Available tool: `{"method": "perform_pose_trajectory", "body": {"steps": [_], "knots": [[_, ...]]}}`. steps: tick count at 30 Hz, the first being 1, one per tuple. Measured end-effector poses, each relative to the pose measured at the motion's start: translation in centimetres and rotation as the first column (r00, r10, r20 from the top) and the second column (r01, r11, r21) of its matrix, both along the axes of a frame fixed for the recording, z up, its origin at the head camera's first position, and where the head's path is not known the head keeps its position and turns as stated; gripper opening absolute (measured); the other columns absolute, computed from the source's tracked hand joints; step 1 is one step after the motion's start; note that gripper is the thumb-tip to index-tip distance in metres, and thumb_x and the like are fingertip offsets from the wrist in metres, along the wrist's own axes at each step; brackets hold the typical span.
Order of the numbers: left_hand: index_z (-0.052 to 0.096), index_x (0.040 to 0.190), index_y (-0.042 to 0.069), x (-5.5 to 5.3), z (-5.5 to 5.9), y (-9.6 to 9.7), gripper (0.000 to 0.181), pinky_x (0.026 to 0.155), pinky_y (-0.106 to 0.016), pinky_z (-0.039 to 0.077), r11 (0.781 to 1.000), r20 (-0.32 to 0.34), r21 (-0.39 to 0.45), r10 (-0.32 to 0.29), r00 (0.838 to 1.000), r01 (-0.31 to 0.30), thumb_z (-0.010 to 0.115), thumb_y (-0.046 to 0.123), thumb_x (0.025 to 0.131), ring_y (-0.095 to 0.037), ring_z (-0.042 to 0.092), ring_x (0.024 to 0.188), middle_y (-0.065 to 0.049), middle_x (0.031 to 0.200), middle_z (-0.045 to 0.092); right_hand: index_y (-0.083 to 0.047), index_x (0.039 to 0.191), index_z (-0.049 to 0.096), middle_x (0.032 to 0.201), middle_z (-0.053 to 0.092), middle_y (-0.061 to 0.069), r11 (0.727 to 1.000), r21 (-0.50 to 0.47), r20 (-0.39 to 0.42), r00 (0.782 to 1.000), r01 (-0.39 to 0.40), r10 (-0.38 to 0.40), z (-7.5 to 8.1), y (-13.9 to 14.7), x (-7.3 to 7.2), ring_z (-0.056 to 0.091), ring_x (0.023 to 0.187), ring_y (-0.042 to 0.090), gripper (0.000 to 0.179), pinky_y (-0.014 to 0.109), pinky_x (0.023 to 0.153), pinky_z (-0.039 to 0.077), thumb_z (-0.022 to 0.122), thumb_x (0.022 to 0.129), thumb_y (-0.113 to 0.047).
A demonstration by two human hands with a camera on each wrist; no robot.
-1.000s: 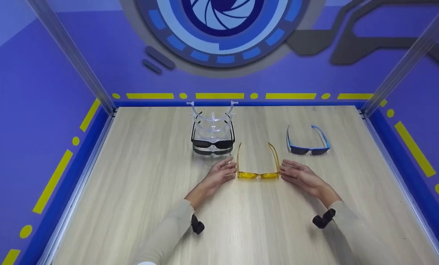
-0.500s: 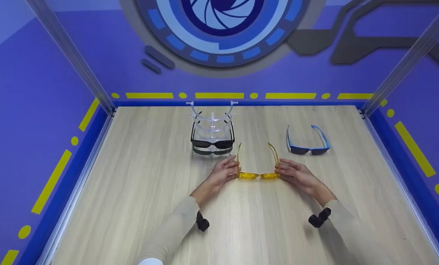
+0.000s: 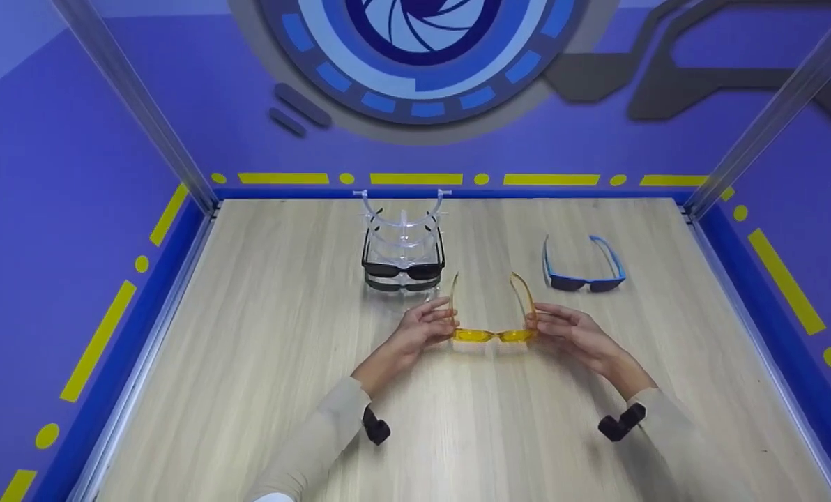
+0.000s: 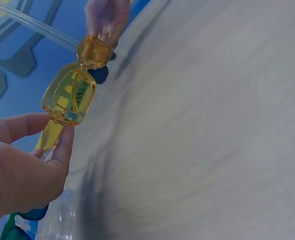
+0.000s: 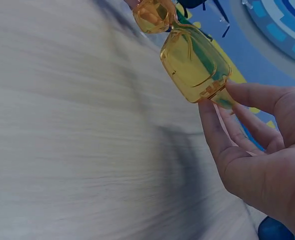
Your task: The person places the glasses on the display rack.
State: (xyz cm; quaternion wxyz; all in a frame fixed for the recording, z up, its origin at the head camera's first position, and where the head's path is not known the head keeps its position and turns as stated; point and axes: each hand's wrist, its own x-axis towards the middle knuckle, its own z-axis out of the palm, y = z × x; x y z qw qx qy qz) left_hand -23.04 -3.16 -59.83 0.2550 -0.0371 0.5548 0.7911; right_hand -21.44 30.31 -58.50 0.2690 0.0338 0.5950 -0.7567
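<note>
A pair of yellow see-through sunglasses point(image 3: 473, 336) is held between both hands, temples pointing away and lenses facing the person. My left hand point(image 3: 415, 330) pinches its left end by the hinge, thumb and fingers on either side of the temple. At the other hinge, my right hand point(image 3: 579, 335) pinches the frame the same way. Both wrist views show the yellow lenses point(image 4: 70, 95) raised off the table, with the fingertips at the hinge corners. The far ends of the temples are free.
A clear display stand point(image 3: 403, 245) stands behind the left hand, bearing black sunglasses point(image 3: 405, 271). Dark lenses also show just below them, perhaps a reflection. Blue-framed sunglasses point(image 3: 586, 285) rest on the wooden table point(image 3: 276, 335) at right. Blue walls enclose the back and sides.
Both hands have come in from beside the yellow sunglasses to pinch their ends. The sunglasses have risen slightly off the table and shifted a little right.
</note>
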Motion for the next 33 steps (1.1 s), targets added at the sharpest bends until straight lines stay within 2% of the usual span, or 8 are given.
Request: {"method": "perform_pose_trajectory", "body": {"steps": [4,10,17,26,33], "knots": [[0.047,0.15,0.001,0.6,1.1,-0.3,0.064,0.091,-0.028,0.062,1.0,0.012,0.009,-0.029,0.999,0.029,0.062,-0.015,0.09,-0.016,0.071,0.104,-0.03,0.148,0.052,0.004,0.156,0.031,0.138,0.066,0.01,0.999,-0.049,-0.015,1.0,-0.017,0.016,1.2,0.3,0.6,0.069,0.121,0.016,0.065,0.032,0.11,0.051,0.062,0.1,-0.001],[0.049,0.149,0.004,1.2,3.0,-0.9,0.065,0.091,-0.029,0.062,0.997,-0.014,0.014,-0.07,0.997,0.07,0.065,-0.013,0.089,-0.016,0.072,0.104,-0.025,0.143,0.058,0.001,0.151,0.04,0.132,0.067,0.008,0.991,-0.131,-0.016,1.0,-0.023,0.021,2.5,0.5,1.4,0.07,0.118,0.016,0.054,0.03,0.106,0.054,0.059,0.1,0.005],[0.049,0.149,0.006,1.6,4.8,-1.3,0.065,0.093,-0.03,0.061,0.995,-0.048,0.017,-0.1,0.994,0.101,0.068,-0.01,0.089,-0.016,0.072,0.104,-0.021,0.141,0.061,-0.002,0.148,0.045,0.131,0.067,0.006,0.991,-0.134,-0.044,0.999,-0.03,0.025,3.6,0.5,2.2,0.069,0.119,0.016,0.05,0.03,0.105,0.055,0.057,0.1,0.006],[0.047,0.151,0.006,1.7,6.4,-1.9,0.068,0.095,-0.031,0.061,0.994,-0.081,0.04,-0.1,0.992,0.104,0.068,-0.011,0.089,-0.016,0.072,0.107,-0.017,0.137,0.063,-0.008,0.142,0.052,0.13,0.067,0.004,0.987,-0.157,-0.103,0.994,-0.045,0.029,5.0,0.3,2.6,0.069,0.118,0.015,0.042,0.029,0.105,0.055,0.052,0.102,0.006],[0.046,0.151,0.006,1.8,7.1,-2.4,0.068,0.094,-0.03,0.061,0.993,-0.106,0.066,-0.087,0.991,0.094,0.067,-0.012,0.089,-0.016,0.072,0.107,-0.014,0.134,0.064,-0.014,0.136,0.059,0.129,0.068,0.003,0.981,-0.195,-0.085,0.996,-0.02,0.003,5.6,-0.4,2.6,0.069,0.117,0.015,0.04,0.029,0.104,0.056,0.05,0.103,0.007]]}}
